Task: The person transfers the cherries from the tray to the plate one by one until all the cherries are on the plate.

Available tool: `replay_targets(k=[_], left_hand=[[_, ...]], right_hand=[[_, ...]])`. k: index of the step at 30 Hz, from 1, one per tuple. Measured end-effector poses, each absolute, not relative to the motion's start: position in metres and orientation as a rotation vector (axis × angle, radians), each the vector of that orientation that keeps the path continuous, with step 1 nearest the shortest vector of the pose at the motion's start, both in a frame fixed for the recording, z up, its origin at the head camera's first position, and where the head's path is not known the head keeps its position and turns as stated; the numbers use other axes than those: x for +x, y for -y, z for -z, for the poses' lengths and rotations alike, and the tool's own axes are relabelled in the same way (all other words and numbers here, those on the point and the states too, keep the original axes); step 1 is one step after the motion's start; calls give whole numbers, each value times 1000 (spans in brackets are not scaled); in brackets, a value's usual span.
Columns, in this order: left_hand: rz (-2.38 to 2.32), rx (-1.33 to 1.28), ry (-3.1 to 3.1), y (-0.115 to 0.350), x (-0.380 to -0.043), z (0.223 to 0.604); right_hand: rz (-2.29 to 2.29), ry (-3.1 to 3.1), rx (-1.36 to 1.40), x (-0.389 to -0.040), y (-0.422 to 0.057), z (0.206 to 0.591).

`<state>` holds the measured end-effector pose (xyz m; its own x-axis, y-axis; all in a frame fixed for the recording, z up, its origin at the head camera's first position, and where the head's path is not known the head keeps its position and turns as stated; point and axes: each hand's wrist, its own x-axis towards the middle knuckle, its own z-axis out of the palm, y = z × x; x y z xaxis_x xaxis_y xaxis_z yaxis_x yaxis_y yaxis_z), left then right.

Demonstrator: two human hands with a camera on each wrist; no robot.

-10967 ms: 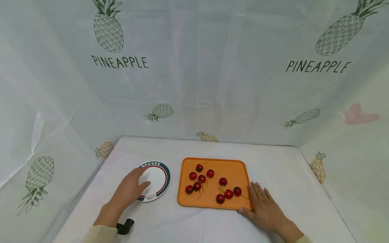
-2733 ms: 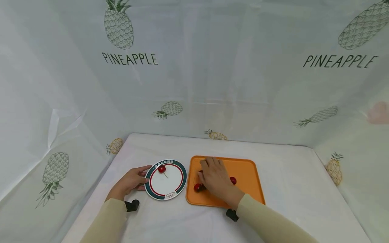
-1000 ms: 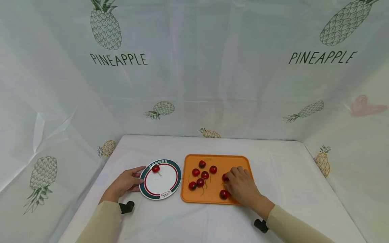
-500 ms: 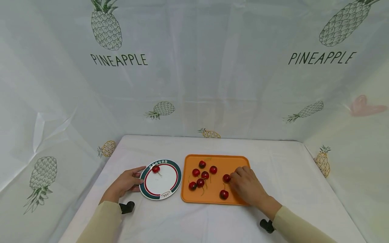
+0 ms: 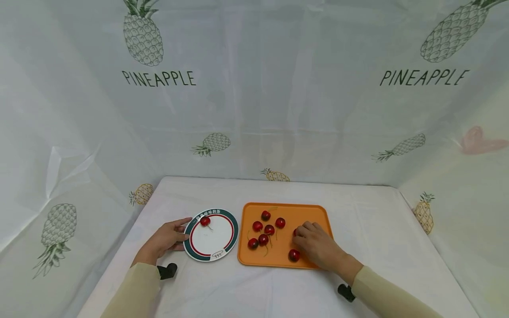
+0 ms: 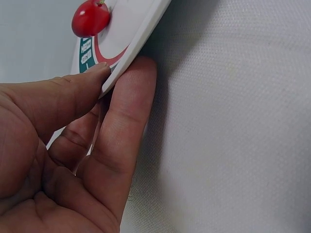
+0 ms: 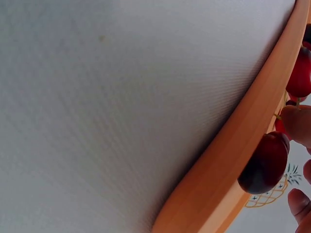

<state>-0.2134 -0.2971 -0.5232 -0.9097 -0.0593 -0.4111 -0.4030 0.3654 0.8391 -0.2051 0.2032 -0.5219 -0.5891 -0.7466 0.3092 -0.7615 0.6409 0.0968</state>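
Observation:
My left hand (image 5: 164,238) pinches the left rim of a white plate (image 5: 210,243) with a green and red border. In the left wrist view the thumb (image 6: 73,94) lies on top of the rim with fingers below, and the plate's edge is tilted up off the cloth. One red cherry (image 5: 205,221) with its stem lies on the plate. My right hand (image 5: 318,247) is over the right part of the orange tray (image 5: 286,210), fingers curled, fingertips right at a partly covered cherry (image 5: 295,232). I cannot tell whether they pinch it.
Another cherry (image 5: 294,255) lies just in front of the right hand. Several cherries (image 5: 263,240) with stems are grouped in the tray's left half. The tray stands right of the plate on a white-covered table (image 5: 358,207). A pineapple-print sheet (image 5: 278,110) hangs behind and at the sides.
Since the oldest frame a cherry has come onto the plate, and the left hand has taken its rim. The right hand moved from the tray's edge to its cherries, lately shifting slightly left.

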Motion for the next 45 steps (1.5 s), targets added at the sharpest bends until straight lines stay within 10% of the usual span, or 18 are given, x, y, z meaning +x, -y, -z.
replay_targets(k=[32,45], left_hand=[[-1592,-421,-2297,296,-213,520],[-1600,-426,-2289,297,-212,521]], right_hand=[[-54,2489,1124,-204,-194,519],[-13,2399,1061,-214,-118,496]])
